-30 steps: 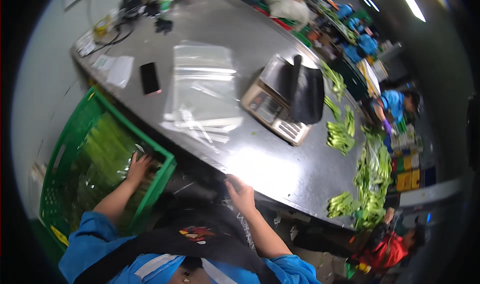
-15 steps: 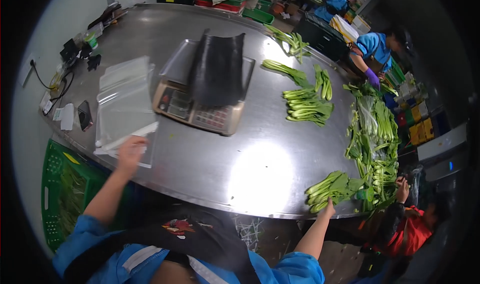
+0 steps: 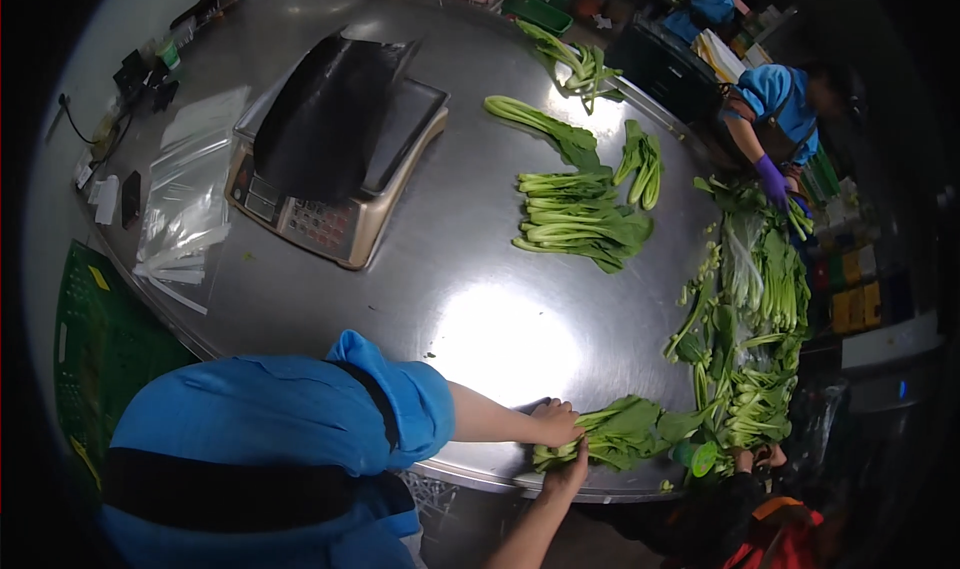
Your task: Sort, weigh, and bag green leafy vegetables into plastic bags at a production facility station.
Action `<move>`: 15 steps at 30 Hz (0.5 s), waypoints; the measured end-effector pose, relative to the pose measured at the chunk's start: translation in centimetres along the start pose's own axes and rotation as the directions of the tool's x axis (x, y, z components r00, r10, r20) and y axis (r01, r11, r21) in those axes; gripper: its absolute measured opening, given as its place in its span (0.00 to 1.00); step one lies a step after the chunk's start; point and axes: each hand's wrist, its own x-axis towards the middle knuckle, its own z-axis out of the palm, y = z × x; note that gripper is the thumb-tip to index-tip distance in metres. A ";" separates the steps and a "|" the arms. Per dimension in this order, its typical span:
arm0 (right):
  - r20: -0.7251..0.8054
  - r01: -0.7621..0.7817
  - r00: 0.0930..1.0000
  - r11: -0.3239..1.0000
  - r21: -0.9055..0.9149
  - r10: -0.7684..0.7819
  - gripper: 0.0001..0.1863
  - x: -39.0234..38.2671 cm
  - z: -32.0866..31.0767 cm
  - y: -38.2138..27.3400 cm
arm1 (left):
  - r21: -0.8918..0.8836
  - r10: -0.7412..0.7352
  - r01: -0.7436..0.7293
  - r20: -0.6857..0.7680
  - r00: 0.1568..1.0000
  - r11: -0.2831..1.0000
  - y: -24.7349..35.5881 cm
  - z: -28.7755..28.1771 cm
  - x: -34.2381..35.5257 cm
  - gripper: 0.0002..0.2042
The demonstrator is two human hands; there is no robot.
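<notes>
At the table's front edge, both of my hands meet at a bunch of leafy greens [image 3: 625, 431] with pale green stems. From the left, my left hand [image 3: 556, 423] is closed over the stem end. My right hand [image 3: 566, 473] grips the same bunch from the near side, thumb up along the stems. The leaves point right, away from my hands. Part of the stems is hidden under my fingers. Farther back lies a pile of the same greens [image 3: 575, 217], with a few loose ones [image 3: 545, 126] beyond it.
A scale [image 3: 320, 224] with a curved black sheet [image 3: 330, 114] on its pan stands left of centre. Clear plastic bags [image 3: 185, 204] lie left of it. A heap of greens [image 3: 765, 279] lines the right side, where a co-worker's purple-gloved hand [image 3: 771, 181] works. A green crate [image 3: 110, 349] stands lower left.
My left hand has left the plastic bags and crossed right to the bunch. My right hand and the bunch have shifted left. My view has turned, so the scale appears farther left.
</notes>
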 end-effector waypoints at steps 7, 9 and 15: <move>0.035 0.360 0.928 0.918 0.169 -0.370 0.24 -0.3 12.5 0.2 | -0.127 0.145 -0.149 -0.039 0.989 0.981 -1.8 -10.4 0.1 0.22; 0.023 0.342 0.937 0.928 0.145 -0.349 0.25 0.8 14.3 0.3 | -0.130 0.165 -0.168 -0.034 0.986 0.977 -2.6 -12.4 0.8 0.22; 0.218 0.248 0.934 0.953 0.174 -0.283 0.27 6.0 21.0 -1.3 | -0.139 0.137 -0.150 -0.094 0.986 0.979 -4.8 -19.2 5.0 0.23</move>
